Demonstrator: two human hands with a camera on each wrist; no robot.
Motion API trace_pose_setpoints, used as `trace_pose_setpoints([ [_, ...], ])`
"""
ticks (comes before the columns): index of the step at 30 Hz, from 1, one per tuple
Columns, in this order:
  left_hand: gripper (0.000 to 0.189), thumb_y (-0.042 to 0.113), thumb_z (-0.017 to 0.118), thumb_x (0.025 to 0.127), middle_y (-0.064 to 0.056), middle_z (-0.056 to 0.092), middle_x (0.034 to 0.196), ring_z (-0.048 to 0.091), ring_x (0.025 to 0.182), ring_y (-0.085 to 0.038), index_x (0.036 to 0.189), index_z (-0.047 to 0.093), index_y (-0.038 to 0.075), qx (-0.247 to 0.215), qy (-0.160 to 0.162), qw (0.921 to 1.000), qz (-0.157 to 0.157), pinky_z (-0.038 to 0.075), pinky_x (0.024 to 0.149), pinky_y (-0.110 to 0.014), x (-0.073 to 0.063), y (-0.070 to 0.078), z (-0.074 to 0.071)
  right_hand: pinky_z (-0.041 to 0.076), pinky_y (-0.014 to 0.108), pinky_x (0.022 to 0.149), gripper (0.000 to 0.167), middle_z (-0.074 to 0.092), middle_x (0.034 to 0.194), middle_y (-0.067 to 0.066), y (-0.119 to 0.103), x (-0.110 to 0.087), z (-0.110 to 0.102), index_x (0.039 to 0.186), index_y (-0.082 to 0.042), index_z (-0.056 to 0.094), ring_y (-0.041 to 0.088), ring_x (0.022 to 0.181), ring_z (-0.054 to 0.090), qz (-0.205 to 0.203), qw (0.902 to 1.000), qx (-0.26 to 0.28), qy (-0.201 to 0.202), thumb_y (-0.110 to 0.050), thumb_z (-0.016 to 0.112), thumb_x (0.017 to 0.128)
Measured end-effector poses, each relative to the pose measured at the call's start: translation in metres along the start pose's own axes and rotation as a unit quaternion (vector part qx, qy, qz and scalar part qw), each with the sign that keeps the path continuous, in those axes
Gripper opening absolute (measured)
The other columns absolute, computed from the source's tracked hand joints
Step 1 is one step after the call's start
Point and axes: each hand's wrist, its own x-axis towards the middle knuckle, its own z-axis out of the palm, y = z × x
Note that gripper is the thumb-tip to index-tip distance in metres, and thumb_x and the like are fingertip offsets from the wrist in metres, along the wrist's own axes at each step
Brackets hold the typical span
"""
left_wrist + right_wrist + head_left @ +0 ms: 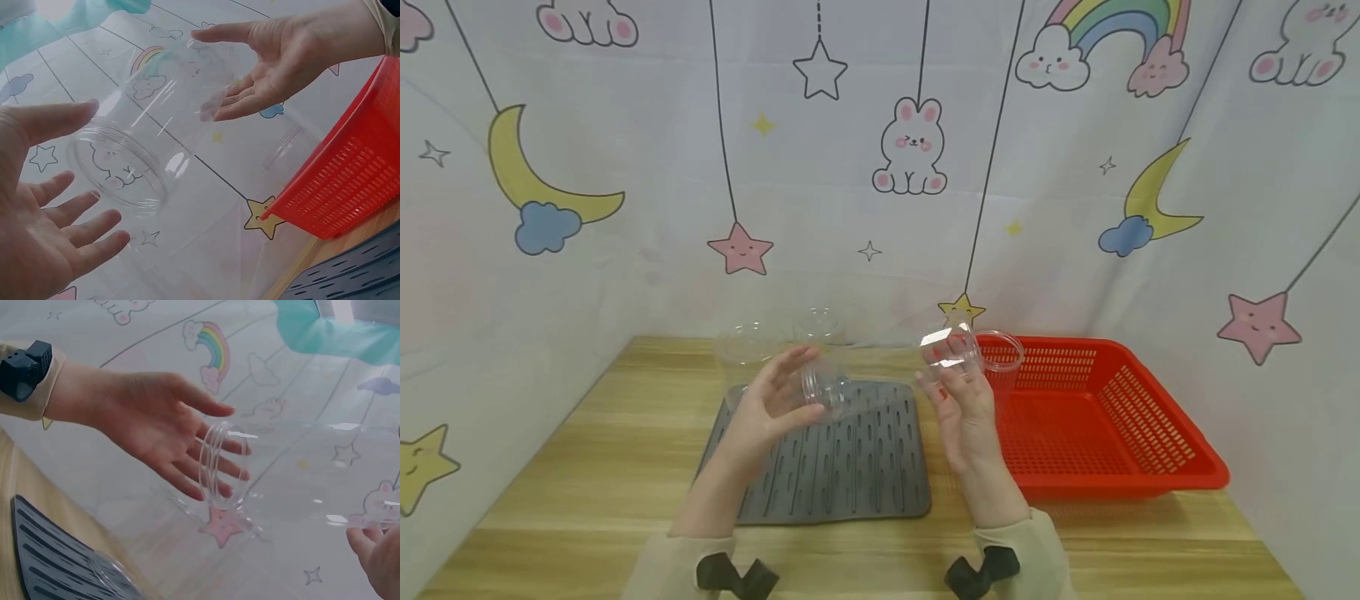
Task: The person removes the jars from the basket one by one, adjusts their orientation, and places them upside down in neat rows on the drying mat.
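Observation:
A clear plastic jar [153, 119] lies sideways in the air above the grey mat. My right hand [966, 408] holds it by the base end, the thumb on one side and the fingers on the other, as the left wrist view shows. The jar's ribbed mouth [219, 465] points left, toward my left hand [767, 408]. That hand is spread with relaxed fingers around the mouth end; whether a fingertip touches the rim I cannot tell. In the left wrist view, my left hand [53, 212] shows its palm beside the rim. No lid is visible on the mouth.
A grey ribbed mat [842, 479] lies on the wooden table [565, 475]. Behind it stand two clear containers, one at the left [748, 346] and one nearer the middle [820, 321]. Another clear jar [1000, 358] stands by the red basket [1157, 483] on the right. A patterned cloth hangs behind.

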Motion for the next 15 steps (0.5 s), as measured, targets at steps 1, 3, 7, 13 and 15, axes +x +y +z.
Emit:
trace_pose_setpoints([
  [1,0.073,-0.001,0.065,0.087,-0.012,0.035,0.155,0.033,0.144,-0.031,0.15,0.029,0.005,-0.001,0.008,0.9999,0.006,0.038,0.112,-0.04,0.0,0.001,-0.001,0.054,0.028,0.095,0.049,0.061,0.126,-0.001,0.0,0.001,0.0,0.139,-0.009,0.043,0.019,0.121,0.059,-0.005,1.0,-0.006,0.0,-0.002,0.054,0.093],
  [3,0.07,-0.005,0.063,0.086,-0.009,0.039,0.152,0.04,0.14,-0.025,0.149,0.031,0.003,-0.008,0.03,0.9993,0.022,0.042,0.108,-0.03,-0.001,0.002,-0.005,0.054,0.028,0.095,0.052,0.061,0.125,-0.001,0.0,0.003,0.0,0.141,-0.008,0.042,0.018,0.121,0.059,-0.014,0.9996,-0.025,0.001,-0.001,0.056,0.092],
  [7,0.06,-0.011,0.06,0.086,0.002,0.052,0.14,0.051,0.127,-0.011,0.141,0.042,0.004,-0.047,0.077,0.9934,0.071,0.048,0.099,-0.021,-0.004,0.003,-0.011,0.051,0.027,0.098,0.06,0.058,0.13,0.001,-0.001,0.007,0.0,0.145,-0.006,0.039,0.015,0.122,0.058,-0.026,0.9954,-0.091,0.013,-0.003,0.063,0.09],
  [13,0.053,-0.018,0.056,0.085,0.007,0.062,0.125,0.057,0.116,-0.009,0.127,0.055,0.014,-0.081,0.153,0.978,0.117,0.05,0.092,-0.02,-0.005,0.002,-0.03,0.051,0.025,0.097,0.069,0.05,0.142,0.013,0.0,0.015,0.005,0.145,-0.007,0.039,0.018,0.127,0.055,-0.041,0.9843,-0.17,0.022,0.003,0.07,0.085],
  [15,0.051,-0.019,0.056,0.085,0.008,0.063,0.122,0.058,0.115,-0.01,0.125,0.056,0.012,-0.083,0.176,0.9745,0.112,0.05,0.091,-0.02,-0.005,0.0,-0.038,0.052,0.027,0.098,0.07,0.049,0.144,0.013,0.002,0.018,0.006,0.145,-0.007,0.04,0.019,0.13,0.052,-0.046,0.979,-0.198,0.022,0.006,0.071,0.083],
])
